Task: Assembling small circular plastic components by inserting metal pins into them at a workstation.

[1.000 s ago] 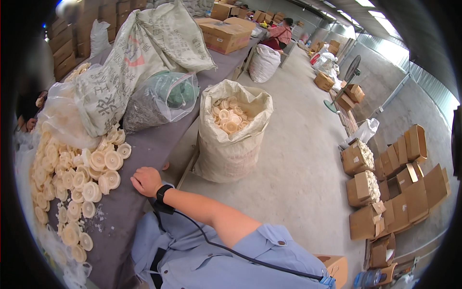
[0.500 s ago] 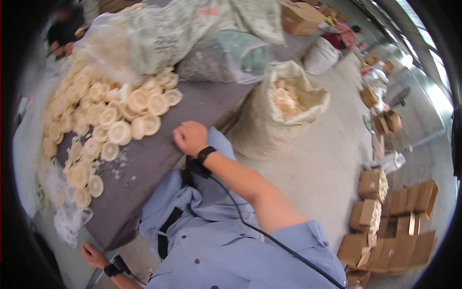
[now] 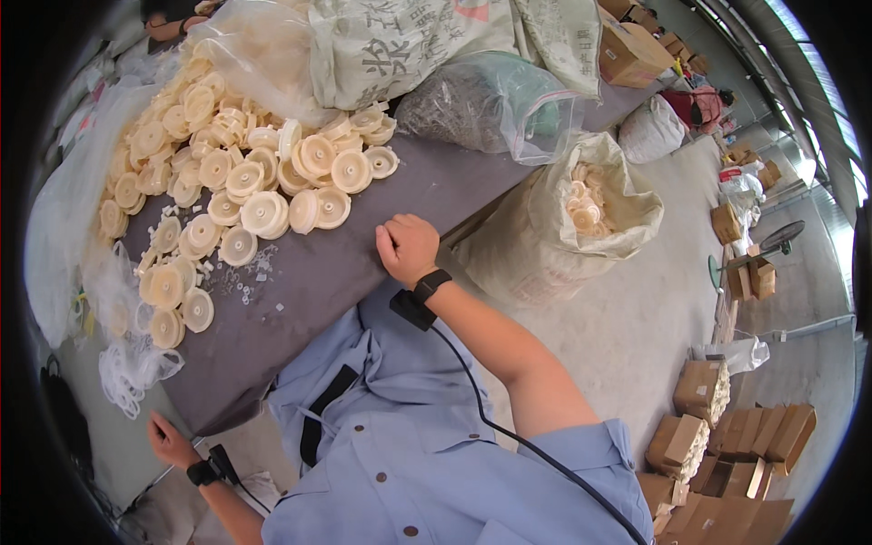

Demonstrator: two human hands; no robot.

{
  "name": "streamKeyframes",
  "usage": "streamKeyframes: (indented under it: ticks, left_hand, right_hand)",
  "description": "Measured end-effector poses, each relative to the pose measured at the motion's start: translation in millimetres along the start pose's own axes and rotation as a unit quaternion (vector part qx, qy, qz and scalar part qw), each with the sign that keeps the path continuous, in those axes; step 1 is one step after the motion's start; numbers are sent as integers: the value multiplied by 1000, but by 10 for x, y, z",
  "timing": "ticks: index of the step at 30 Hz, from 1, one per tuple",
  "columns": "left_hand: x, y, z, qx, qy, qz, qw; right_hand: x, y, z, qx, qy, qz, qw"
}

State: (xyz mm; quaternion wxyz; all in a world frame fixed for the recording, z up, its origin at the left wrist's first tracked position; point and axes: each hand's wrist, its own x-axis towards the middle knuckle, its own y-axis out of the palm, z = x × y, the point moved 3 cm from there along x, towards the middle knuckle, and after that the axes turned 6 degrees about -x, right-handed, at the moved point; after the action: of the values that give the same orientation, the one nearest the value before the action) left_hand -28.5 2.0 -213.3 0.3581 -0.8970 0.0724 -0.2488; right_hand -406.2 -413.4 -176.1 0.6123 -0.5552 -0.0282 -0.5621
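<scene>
1. Grey counter (image 3: 363, 272) runs across a warehouse floor, heaped at its far end with cream plastic discs (image 3: 245, 182).
2. Right hand (image 3: 409, 247) rests as a fist just beside the discs – fingers curled together, holding nothing.
3. Left hand (image 3: 168, 440) hangs below the counter's near edge, well apart from the discs; whether its fingers grip anything I cannot tell.
4. Judging by this, it is a pause between picks – reaching the discs means uncurling the fist first.
5. Past the discs lie bags (image 3: 490, 100); an open sack (image 3: 563, 227) of discs stands beside the counter.
</scene>
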Motion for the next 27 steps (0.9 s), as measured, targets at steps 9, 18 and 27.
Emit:
streamKeyframes:
  ticks: [9,18,27]
  left_hand:
    - [-95,-27,108,20,42,-55,997]
    - [-14,84,26,4,13,-73,997]
    - [-145,23,-164,-33,6,-77,997]
  right_hand:
    - [-16,-49,-41,5,-12,-16,1000]
    - [-10,-48,-93,13,-5,-3,1000]
    - [-34,-41,-49,-5,-19,32,999]
